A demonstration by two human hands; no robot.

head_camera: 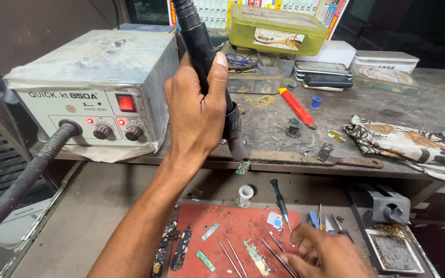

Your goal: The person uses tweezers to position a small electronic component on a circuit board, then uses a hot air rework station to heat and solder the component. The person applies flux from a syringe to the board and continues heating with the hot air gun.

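My left hand (194,110) is raised and wrapped around the black handle of a hot air wand (198,36). The wand's dark nozzle (235,139) points down at the edge of the wooden shelf, just above a small green circuit board (243,167). My right hand (325,253) rests low on a red work mat (233,224). Its fingertips touch the mat among thin metal tweezers (276,252), and nothing is gripped in it. A small board (256,257) and a dark-handled screwdriver (280,198) lie close by.
A grey hot air station (93,77) with lit red lights stands at the left, its thick hose (21,180) running down left. On the shelf are a yellow-green box (276,28), a red knife (297,105) and a patterned cloth (408,141). A grey holder (390,206) is at the right.
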